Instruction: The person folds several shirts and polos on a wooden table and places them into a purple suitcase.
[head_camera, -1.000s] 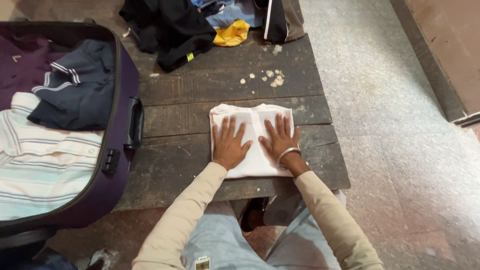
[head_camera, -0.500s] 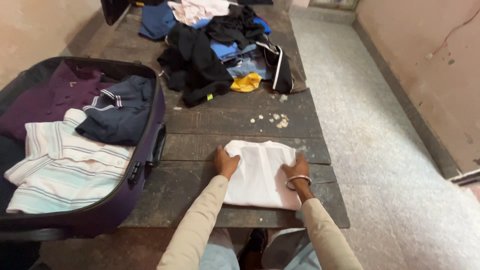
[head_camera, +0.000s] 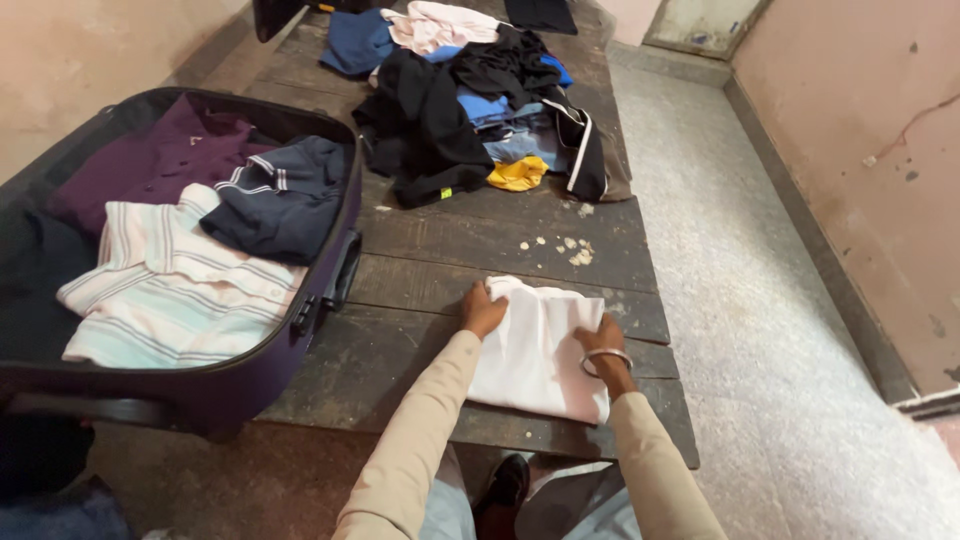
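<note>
Both my hands grip the folded white garment (head_camera: 535, 350) on the dark wooden counter (head_camera: 420, 290): left hand (head_camera: 482, 310) closed on its left edge, right hand (head_camera: 603, 338) on its right, beside the open purple suitcase (head_camera: 300, 340).

No packages, labels, signs — or screens

White folded shirt (head_camera: 535, 350); purple suitcase (head_camera: 250, 385); striped shirt (head_camera: 170, 290) (pale, teal-lined); yellow cloth (head_camera: 517, 174).

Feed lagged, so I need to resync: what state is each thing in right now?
White garment: folded, flat on the wooden platform.
Left hand: gripping its left edge.
Right hand: gripping its right edge.
Purple suitcase: open, folded shirts inside.
Clothes pile: unfolded, heaped.
</note>
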